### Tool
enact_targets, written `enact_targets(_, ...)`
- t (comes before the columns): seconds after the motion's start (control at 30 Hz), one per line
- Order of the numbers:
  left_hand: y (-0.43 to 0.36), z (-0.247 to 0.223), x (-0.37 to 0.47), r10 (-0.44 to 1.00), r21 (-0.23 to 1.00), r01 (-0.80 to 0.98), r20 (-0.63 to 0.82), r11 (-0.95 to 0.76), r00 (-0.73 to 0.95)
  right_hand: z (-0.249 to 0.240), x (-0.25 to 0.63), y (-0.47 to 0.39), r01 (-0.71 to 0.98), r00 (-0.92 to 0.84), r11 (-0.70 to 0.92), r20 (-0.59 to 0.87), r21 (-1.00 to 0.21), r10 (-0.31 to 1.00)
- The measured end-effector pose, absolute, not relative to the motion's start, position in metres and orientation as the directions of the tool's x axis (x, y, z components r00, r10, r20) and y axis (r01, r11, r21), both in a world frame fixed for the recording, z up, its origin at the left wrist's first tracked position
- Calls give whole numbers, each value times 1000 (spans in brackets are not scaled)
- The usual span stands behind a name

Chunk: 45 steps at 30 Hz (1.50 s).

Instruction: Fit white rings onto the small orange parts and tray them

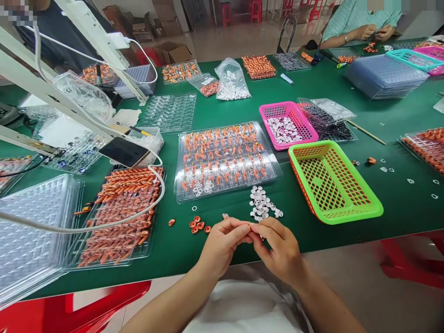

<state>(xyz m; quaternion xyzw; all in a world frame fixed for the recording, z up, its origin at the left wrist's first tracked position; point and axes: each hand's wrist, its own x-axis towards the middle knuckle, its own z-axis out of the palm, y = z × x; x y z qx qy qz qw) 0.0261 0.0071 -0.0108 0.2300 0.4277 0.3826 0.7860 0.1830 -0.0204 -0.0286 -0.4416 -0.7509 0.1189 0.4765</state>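
Observation:
My left hand (224,243) and my right hand (277,247) meet at the table's near edge, fingertips pinched together. Between them is a small orange part (249,227), mostly covered by the fingers. Just beyond my hands lies a pile of white round caps (261,202). Several orange ring-shaped pieces (197,225) rest left of my left hand. Farther forward, a clear tray (225,157) holds rows of curved orange parts, with white rings heaped at its front left corner.
A green basket (373,210) and a pink basket (314,134) of white pieces stand at the right. On the left are trays of orange parts (121,212), a phone (124,151) and a white cable (159,194). Across the table, a person's hands (374,32) work.

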Motion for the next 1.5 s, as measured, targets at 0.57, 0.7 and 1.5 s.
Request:
enact_targets(0.57, 4, -9, 34, 805, 626, -511, -515, 588, 295, -30, 173, -18, 487, -40, 529, 587, -696, 809)
enact_targets(0.7, 2, -8, 37, 804, 620, -522, -527, 585, 276, -33, 172, -18, 493, -28, 512, 576, -703, 817)
enact_targets(1.5, -5, -13, 39, 806, 607, -567, -559, 557, 194, -43, 169, -20, 522, -111, 492, 516, -697, 849)
